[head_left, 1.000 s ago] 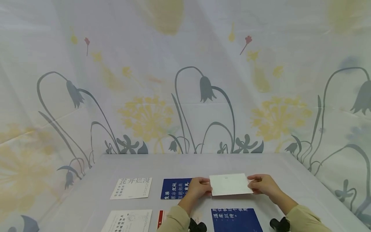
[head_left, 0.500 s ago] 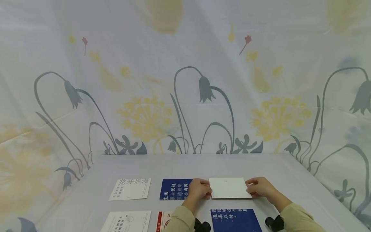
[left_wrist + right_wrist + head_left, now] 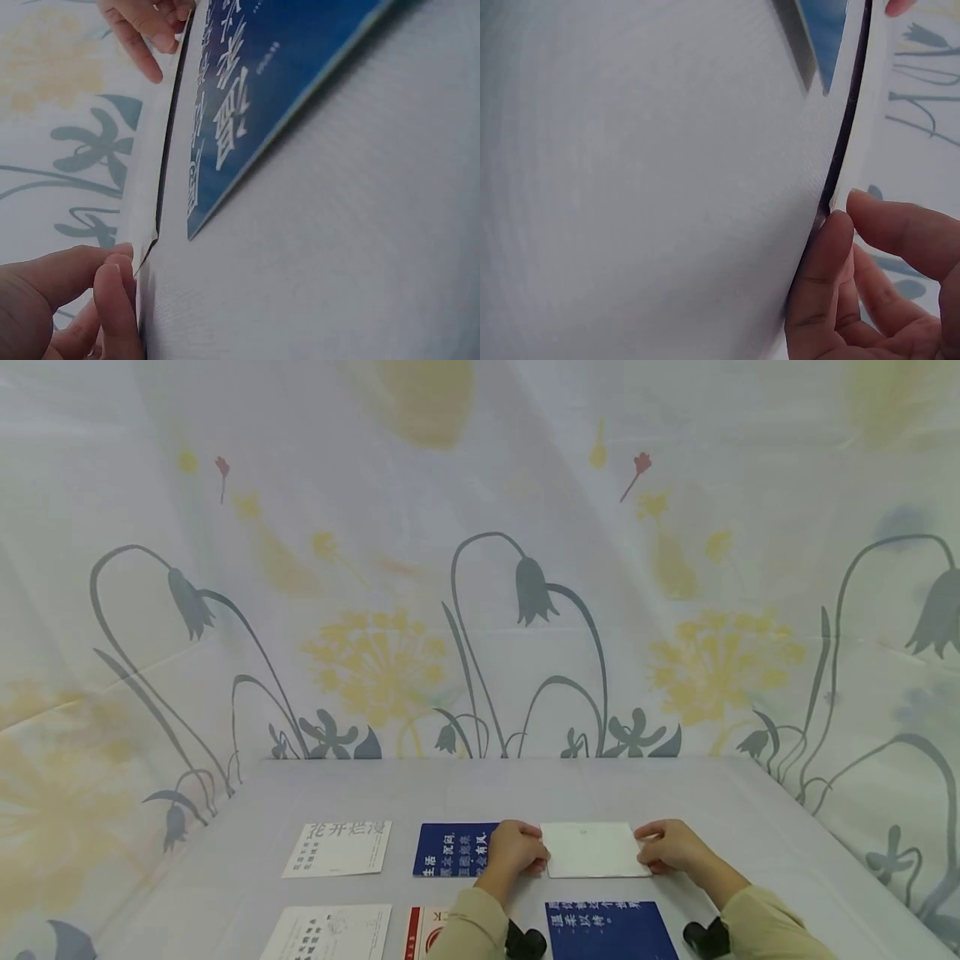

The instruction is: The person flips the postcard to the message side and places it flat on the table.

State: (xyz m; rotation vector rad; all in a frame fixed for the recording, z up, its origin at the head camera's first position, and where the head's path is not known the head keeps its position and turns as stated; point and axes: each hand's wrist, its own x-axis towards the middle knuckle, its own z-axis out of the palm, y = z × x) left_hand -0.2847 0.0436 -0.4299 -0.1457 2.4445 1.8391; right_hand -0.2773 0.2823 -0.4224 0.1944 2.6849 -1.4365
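A blank white card (image 3: pixel 592 850) with a tiny mark near its top lies low at the table, with both hands at its short sides. My left hand (image 3: pixel 516 852) pinches its left edge between thumb and fingers, which shows close up in the left wrist view. At the opposite edge my right hand (image 3: pixel 675 846) pinches it the same way; in the right wrist view its thumb and index fingertips (image 3: pixel 841 225) meet at the corner. A narrow dark line runs under the card's near edge. My left hand partly covers a dark blue card (image 3: pixel 450 850) with white characters.
In front of the white card lies another blue card (image 3: pixel 611 931). A red-edged card (image 3: pixel 423 927) is mostly behind the left sleeve. Two white printed cards, one far (image 3: pixel 337 849) and one near (image 3: pixel 330 933), lie at left. A flowered cloth (image 3: pixel 480 610) hangs behind the table (image 3: pixel 480 785).
Both hands have lowered the white card toward the table and a little nearer to me. It was tilted and raised; now it lies flatter and straighter. The other cards stay put.
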